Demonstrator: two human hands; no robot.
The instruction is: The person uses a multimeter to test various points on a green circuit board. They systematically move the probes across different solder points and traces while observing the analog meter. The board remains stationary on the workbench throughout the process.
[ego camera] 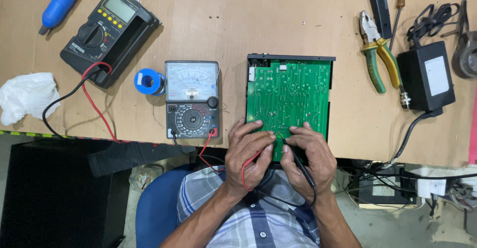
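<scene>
Green circuit board lies flat on the bench, centre of the frame, sitting in a black case open on top. Its long axis runs from the near bench edge toward the top of the frame; the near end overhangs or meets the bench edge under the hands.

Left hand, lower centre: fingers curled narrow around the red probe, tip pressed to the near edge of the board. The red lead loops down over the wrist.

Right hand, just beside the left and touching it at the fingertips: fingers closed on the black probe, which slants from the lower right up to the board's near edge. Both probe tips meet the board close together.

Left of the board, an analog meter stands with its dial toward the top of the frame, red and black leads plugged in at its lower corners. A blue solder spool touches its left side. Upper left: a digital meter, tilted. Far left: crumpled white cloth. Right of the board: pliers with green and yellow grips, and a black power adapter.
</scene>
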